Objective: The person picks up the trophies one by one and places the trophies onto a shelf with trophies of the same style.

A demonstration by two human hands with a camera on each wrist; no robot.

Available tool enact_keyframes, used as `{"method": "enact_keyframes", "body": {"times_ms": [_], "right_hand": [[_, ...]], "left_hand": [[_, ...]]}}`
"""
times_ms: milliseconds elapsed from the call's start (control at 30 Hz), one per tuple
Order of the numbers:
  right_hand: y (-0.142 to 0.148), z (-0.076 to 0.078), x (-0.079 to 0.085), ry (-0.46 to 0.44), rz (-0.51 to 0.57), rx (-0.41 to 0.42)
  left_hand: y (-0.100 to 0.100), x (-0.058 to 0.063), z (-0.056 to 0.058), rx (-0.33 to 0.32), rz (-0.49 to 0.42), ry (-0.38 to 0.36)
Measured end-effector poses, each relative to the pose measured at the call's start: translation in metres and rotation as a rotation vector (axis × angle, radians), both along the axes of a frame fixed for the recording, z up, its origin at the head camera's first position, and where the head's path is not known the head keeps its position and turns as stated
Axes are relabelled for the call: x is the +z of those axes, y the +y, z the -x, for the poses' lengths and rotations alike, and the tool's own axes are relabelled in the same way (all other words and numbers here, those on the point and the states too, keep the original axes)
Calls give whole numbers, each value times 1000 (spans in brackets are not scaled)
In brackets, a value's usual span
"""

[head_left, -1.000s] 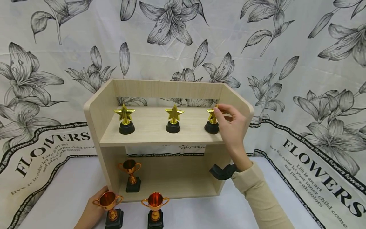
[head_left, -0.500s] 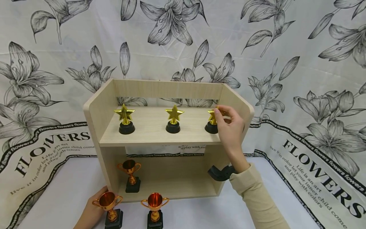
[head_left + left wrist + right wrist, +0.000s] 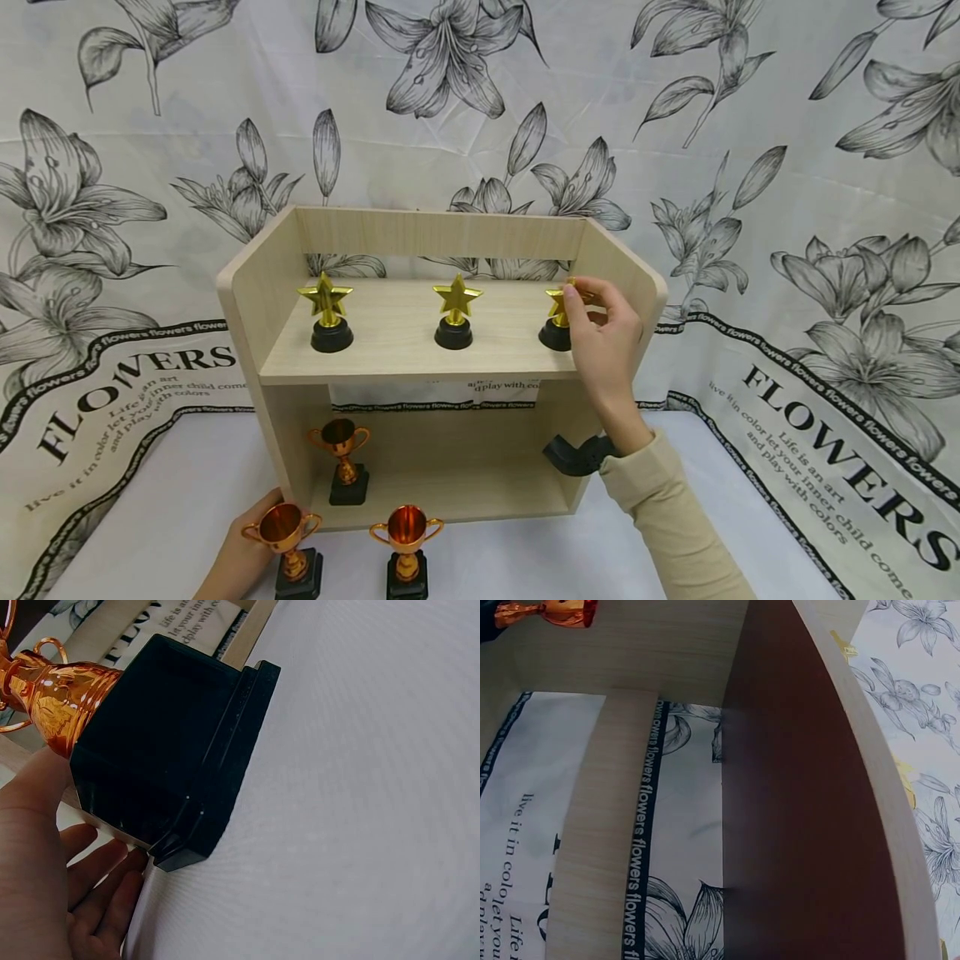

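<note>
On the upper shelf, my right hand [image 3: 606, 337] pinches the right gold star trophy [image 3: 556, 333] between thumb and index finger. Its black base stands on the board, and the fingers cover part of the star. Two more star trophies, a middle one [image 3: 453, 333] and a left one [image 3: 331, 336], are in line with it. My left hand [image 3: 251, 533] holds the lower front of the shelf unit's left side panel [image 3: 112, 825], thumb and fingers on either side. Before it, partly covering it, a bronze cup trophy [image 3: 161, 727] stands on the table.
Another bronze cup trophy [image 3: 407, 542] stands before the wooden shelf unit [image 3: 450, 508], and a third [image 3: 347, 467] inside the lower compartment at left. A dark wrist device [image 3: 577, 455] hangs in front of that compartment. Behind is a flower-printed cloth [image 3: 450, 150].
My right hand has shifted slightly left and down at the wrist, its fingers still at the right star trophy. The left hand and the cups look unmoved.
</note>
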State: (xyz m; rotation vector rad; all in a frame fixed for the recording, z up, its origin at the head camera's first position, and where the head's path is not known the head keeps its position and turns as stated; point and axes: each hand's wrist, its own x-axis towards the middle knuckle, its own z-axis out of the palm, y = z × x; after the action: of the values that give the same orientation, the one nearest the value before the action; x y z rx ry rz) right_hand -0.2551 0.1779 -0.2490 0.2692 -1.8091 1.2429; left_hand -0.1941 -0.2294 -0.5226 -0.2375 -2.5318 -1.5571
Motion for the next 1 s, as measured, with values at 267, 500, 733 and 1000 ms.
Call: {"method": "enact_keyframes", "body": {"times_ms": [267,500,733,1000], "right_hand": [[-1,-2,1,5,4,-13],[0,-4,2,3,22,6],[-4,-15,10,-17,45,74],[-7,-29,15,-65,80,175]], "left_hand": [[0,-1,0,2,1,-10],[0,-2,0,-10,-5,19],[-1,-3,1,-11,20,22],[-2,-6,1,10,4,35]]}}
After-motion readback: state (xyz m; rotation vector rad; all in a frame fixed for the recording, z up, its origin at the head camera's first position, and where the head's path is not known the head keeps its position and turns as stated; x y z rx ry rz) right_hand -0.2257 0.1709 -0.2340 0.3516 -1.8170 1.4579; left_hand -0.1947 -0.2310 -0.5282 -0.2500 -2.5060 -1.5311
